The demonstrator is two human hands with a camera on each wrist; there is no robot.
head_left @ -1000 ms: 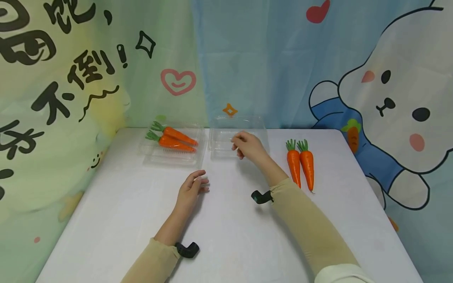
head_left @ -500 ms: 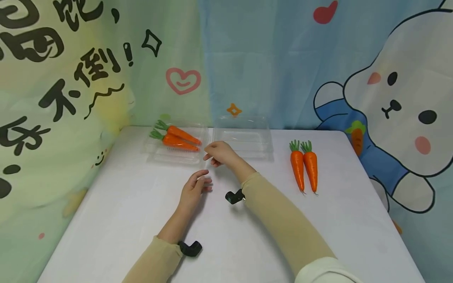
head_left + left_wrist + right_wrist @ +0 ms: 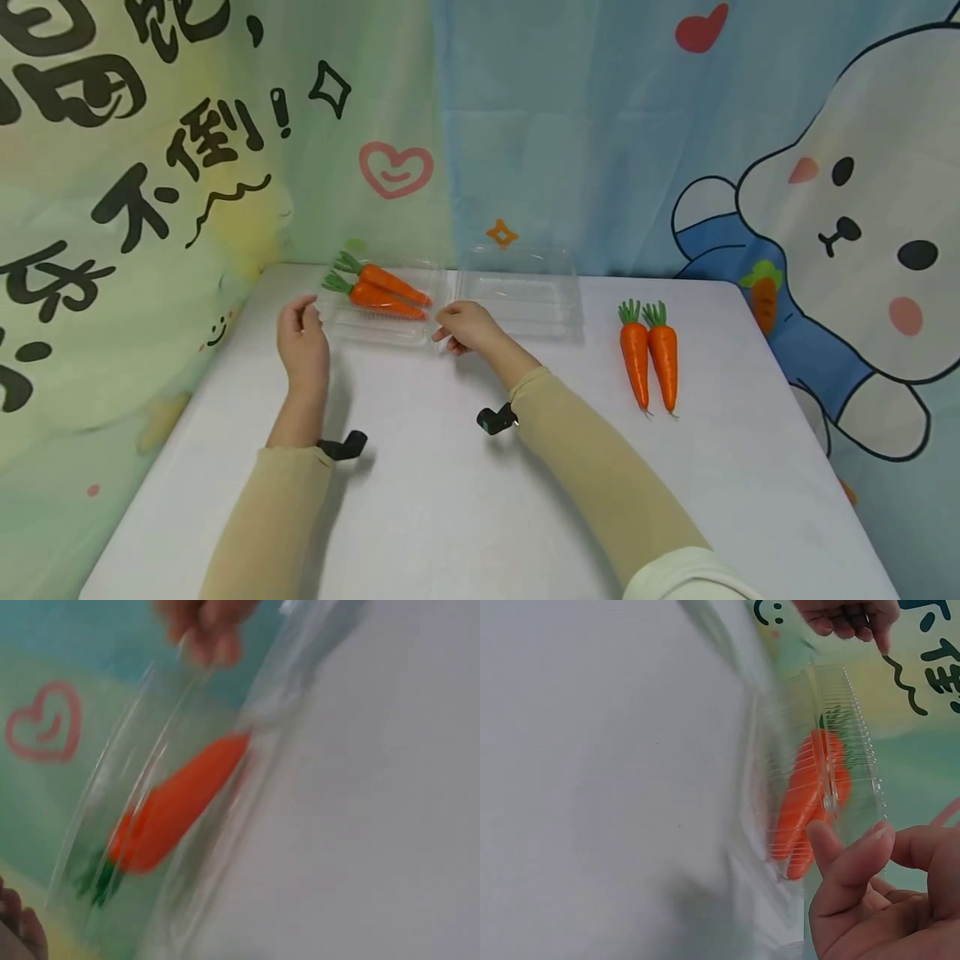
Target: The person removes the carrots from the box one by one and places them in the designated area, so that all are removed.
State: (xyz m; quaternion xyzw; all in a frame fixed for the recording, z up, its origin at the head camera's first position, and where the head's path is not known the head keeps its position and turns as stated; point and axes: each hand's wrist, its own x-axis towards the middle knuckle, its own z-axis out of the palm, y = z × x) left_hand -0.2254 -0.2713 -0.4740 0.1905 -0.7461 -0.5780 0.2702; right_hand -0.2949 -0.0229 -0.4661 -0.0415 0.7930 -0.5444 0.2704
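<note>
Two orange carrots (image 3: 386, 300) with green tops lie side by side in a clear plastic box (image 3: 382, 335) at the back left of the table. My right hand (image 3: 468, 327) is at the box's right end, thumb and fingers pinching its edge. In the right wrist view, that thumb (image 3: 855, 862) is close to the ridged plastic. My left hand (image 3: 303, 346) is raised beside the box's left end, fingers loosely bent and holding nothing. From the left wrist view, the right hand's fingers (image 3: 210, 634) meet the box's far end.
A second clear plastic box (image 3: 517, 304) stands right of the first, without carrots. Two more carrots (image 3: 648, 358) lie on the white table (image 3: 420, 500) to the right. A printed curtain (image 3: 562, 125) hangs right behind the table's back edge.
My right hand has moved left from the second box to the right end of the carrot box. My left hand has then moved forward and left, to that box's left end.
</note>
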